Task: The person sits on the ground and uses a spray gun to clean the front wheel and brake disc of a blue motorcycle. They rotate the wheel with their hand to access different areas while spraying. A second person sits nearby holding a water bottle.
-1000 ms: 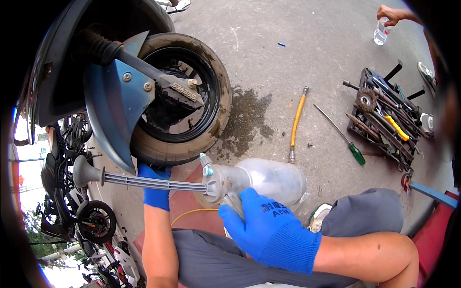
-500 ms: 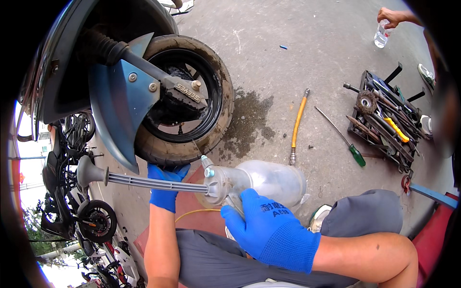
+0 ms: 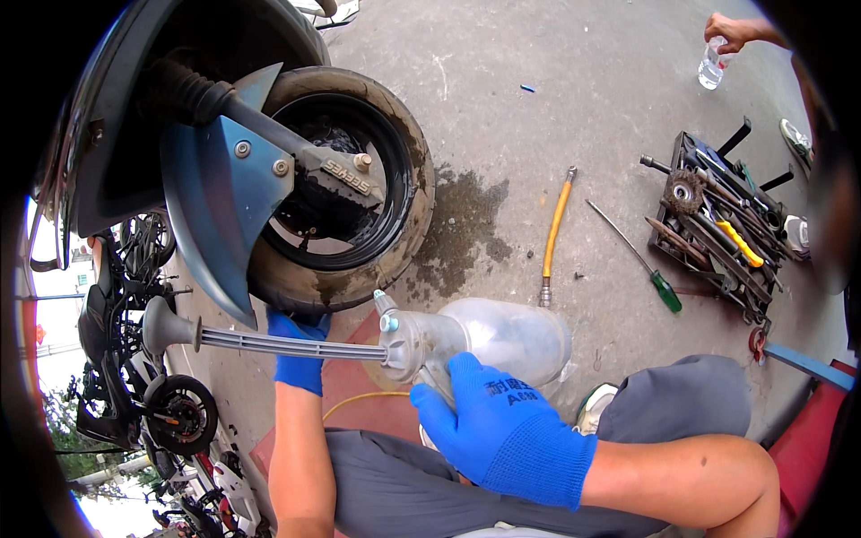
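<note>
A muddy tyre (image 3: 414,193) on a black-rimmed front wheel stands at the upper left. My left hand (image 3: 300,334), in a blue glove, is closed against the lower edge of this tyre; its fingertips are hidden behind the rubber. In my blue-gloved right hand (image 3: 507,430) is the handle of a translucent pump spray bottle (image 3: 516,336), which lies sideways above my lap. The bottle's grey pump rod and knob (image 3: 170,325) point left, passing in front of my left wrist. Its small nozzle (image 3: 383,303) is just below the tyre.
Wet ground (image 3: 462,224) lies right of the wheel. Farther right are a yellow hose (image 3: 557,229), a green-handled screwdriver (image 3: 664,289) and an open toolbox (image 3: 717,224). Another person's hand (image 3: 728,34) holds a clear bottle (image 3: 711,67). Parked motorcycles (image 3: 170,403) stand at left.
The wheel has turned: its valve stem and wet patches now sit farther left along the rim. My left hand has shifted slightly left with it. The spray bottle has barely moved.
</note>
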`<action>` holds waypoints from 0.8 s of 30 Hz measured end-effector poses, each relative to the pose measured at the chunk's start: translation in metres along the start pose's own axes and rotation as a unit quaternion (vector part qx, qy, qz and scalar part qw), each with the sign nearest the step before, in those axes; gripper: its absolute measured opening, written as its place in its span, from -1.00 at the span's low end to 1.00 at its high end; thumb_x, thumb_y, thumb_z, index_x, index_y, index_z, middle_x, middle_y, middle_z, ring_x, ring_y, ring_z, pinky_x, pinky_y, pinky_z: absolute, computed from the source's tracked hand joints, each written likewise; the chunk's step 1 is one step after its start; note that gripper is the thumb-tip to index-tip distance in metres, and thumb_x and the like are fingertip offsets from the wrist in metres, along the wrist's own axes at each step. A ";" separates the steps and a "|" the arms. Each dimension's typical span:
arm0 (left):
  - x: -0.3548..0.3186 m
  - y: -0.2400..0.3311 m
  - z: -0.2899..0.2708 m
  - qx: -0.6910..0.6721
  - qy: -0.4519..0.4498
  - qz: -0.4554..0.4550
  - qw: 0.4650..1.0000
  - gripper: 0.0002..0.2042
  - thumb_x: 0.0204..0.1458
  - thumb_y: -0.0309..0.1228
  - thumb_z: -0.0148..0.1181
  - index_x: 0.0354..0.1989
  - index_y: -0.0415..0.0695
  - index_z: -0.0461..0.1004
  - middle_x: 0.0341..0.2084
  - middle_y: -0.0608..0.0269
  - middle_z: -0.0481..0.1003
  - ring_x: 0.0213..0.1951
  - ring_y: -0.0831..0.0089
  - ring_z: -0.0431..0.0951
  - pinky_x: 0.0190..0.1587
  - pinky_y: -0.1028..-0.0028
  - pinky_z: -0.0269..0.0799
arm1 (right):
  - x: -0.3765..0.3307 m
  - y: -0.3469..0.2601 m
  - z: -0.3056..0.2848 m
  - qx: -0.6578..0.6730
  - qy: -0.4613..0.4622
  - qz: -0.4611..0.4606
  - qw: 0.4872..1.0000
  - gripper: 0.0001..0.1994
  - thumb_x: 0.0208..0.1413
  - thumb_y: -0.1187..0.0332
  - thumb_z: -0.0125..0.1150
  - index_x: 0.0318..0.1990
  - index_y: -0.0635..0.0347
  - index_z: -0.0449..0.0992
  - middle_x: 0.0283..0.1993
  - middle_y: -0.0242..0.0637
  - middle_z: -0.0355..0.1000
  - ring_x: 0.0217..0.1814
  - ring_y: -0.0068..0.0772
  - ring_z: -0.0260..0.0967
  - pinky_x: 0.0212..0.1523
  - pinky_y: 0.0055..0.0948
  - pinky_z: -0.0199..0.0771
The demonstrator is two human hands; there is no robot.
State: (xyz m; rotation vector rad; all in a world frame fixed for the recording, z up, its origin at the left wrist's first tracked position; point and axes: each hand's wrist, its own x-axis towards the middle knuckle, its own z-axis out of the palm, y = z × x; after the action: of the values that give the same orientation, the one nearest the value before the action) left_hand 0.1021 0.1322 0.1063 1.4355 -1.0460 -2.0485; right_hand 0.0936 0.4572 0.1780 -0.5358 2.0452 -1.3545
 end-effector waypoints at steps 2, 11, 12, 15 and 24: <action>-0.004 -0.012 0.006 0.064 0.003 -0.065 0.996 -0.46 0.19 0.08 -0.16 0.22 0.02 0.30 0.17 0.09 0.34 0.19 0.02 0.31 0.20 -0.09 0.21 | 0.000 0.003 -0.001 0.000 0.000 0.003 1.000 -0.61 0.18 0.12 0.05 -0.32 0.40 0.33 -0.53 0.14 0.42 -0.45 0.13 0.47 -0.39 -0.05 0.48; 0.000 -0.005 -0.003 0.029 -0.078 -0.106 0.991 -0.43 0.19 0.12 -0.18 0.26 0.05 0.24 0.23 0.08 0.27 0.21 -0.01 0.28 0.20 -0.15 0.20 | -0.001 -0.001 0.000 0.003 0.003 0.000 1.000 -0.61 0.18 0.12 0.06 -0.34 0.39 0.33 -0.54 0.12 0.43 -0.47 0.12 0.47 -0.44 -0.07 0.48; 0.001 -0.004 -0.004 0.031 -0.079 -0.107 0.991 -0.43 0.19 0.11 -0.19 0.26 0.05 0.24 0.23 0.08 0.27 0.21 -0.02 0.28 0.20 -0.15 0.21 | -0.001 -0.003 -0.002 0.012 -0.002 0.008 1.000 -0.61 0.18 0.12 0.06 -0.34 0.39 0.34 -0.54 0.12 0.43 -0.48 0.12 0.47 -0.44 -0.07 0.48; 0.000 -0.006 -0.003 0.032 -0.074 -0.095 0.992 -0.44 0.20 0.11 -0.19 0.26 0.05 0.24 0.23 0.07 0.26 0.22 -0.03 0.28 0.19 -0.16 0.23 | 0.001 -0.009 -0.012 0.050 -0.025 0.044 0.997 -0.61 0.18 0.12 0.06 -0.34 0.39 0.34 -0.55 0.12 0.43 -0.49 0.12 0.47 -0.45 -0.07 0.48; -0.014 0.008 0.017 0.016 -0.032 -0.066 0.997 -0.47 0.21 0.02 -0.10 0.27 0.00 0.25 0.24 0.07 0.26 0.24 0.00 0.26 0.19 -0.18 0.25 | -0.001 0.004 0.001 -0.005 -0.011 0.000 1.000 -0.61 0.20 0.12 0.03 -0.30 0.41 0.32 -0.51 0.13 0.43 -0.46 0.13 0.47 -0.42 -0.04 0.48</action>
State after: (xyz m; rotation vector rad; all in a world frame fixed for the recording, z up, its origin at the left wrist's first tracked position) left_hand 0.0907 0.1423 0.1243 1.5011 -1.0389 -2.1936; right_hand 0.0952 0.4586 0.1744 -0.5523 2.0356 -1.3337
